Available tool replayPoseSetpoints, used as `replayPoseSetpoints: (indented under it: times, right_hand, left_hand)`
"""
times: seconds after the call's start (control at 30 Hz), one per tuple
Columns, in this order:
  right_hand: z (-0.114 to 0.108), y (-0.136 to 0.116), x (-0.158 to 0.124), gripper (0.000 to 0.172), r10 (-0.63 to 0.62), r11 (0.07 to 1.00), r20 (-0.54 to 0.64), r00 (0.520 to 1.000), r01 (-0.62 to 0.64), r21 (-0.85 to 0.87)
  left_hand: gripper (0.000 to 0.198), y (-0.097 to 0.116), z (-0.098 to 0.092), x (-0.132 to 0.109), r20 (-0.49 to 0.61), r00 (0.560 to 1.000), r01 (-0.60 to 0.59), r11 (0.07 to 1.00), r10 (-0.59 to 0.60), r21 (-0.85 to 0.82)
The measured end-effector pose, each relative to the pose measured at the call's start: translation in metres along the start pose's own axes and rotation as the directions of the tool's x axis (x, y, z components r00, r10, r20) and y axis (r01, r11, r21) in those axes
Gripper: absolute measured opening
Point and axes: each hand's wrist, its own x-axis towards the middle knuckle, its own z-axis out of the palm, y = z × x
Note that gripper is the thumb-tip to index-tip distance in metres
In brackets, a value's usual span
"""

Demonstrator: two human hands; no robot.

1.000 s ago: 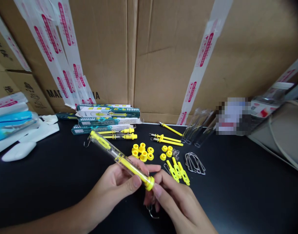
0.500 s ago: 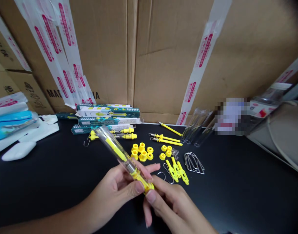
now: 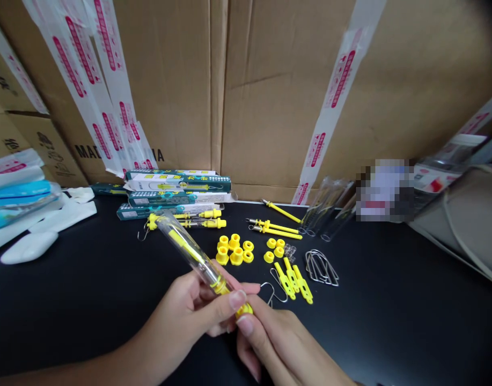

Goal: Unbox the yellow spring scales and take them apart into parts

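Over the black workbench (image 3: pixel 374 316), two hands pinch a clear plastic tube (image 3: pixel 189 249) at its capped end

The tube slants up toward the left, held just above the bench, with a yellow rod (image 3: pixel 183 244) inside it and a yellow cap (image 3: pixel 244 310) at its lower end. The left hand (image 3: pixel 185 316) wraps the tube close to that cap, its thumb (image 3: pixel 236 300) lying along the side. The right hand (image 3: pixel 280 343) closes narrowly on the cap between thumb and forefinger; its other fingertips are hidden. The step in hand looks like work at the capped end, and a move there calls for the left hand's hold to stay firm. Unlike a second ago, the tube's upper end shows clear where the yellow piece reached it, and no wire hook dangles below the hands; a wire hook (image 3: pixel 273 292) lies on the bench beside flat yellow clips (image 3: pixel 294 284). Farther off sit yellow rings (image 3: pixel 233 252), small springs (image 3: pixel 289 252), bent wire loops (image 3: pixel 321 268) and teal boxes (image 3: pixel 177 198).
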Motion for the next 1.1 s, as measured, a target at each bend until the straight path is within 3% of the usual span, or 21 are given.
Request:
replayPoseSetpoints:
  times: [0.37,0.6,0.83,0.97,1.1]
  right_hand:
    - [0.007,0.005,0.000,0.041,-0.031,0.997,0.028,0.999,0.033,-0.076]
    - [0.017,0.014,0.001,0.057,-0.033,0.960,-0.026,0.999,0.024,-0.278]
    - [0.029,0.016,0.000,0.054,-0.140,0.852,-0.209,0.968,0.010,-0.523]
    - [0.035,0.010,0.001,0.063,-0.147,0.846,-0.287,0.947,-0.030,-0.532]
    - [0.037,0.010,0.000,0.066,-0.062,0.899,-0.281,0.958,-0.069,-0.432]
  left_hand:
    - [0.047,-0.010,-0.003,0.001,-0.038,0.998,-0.052,0.993,0.048,-0.103]
    - [0.052,-0.012,-0.002,0.000,-0.071,0.995,-0.073,0.994,0.067,-0.080]
    - [0.047,-0.006,0.005,-0.002,-0.134,0.990,-0.047,0.994,0.034,-0.095]
    - [0.044,0.002,0.013,-0.002,-0.223,0.974,0.031,0.997,-0.047,-0.075]
    - [0.041,0.010,0.018,-0.002,-0.286,0.952,0.098,0.993,-0.114,-0.069]
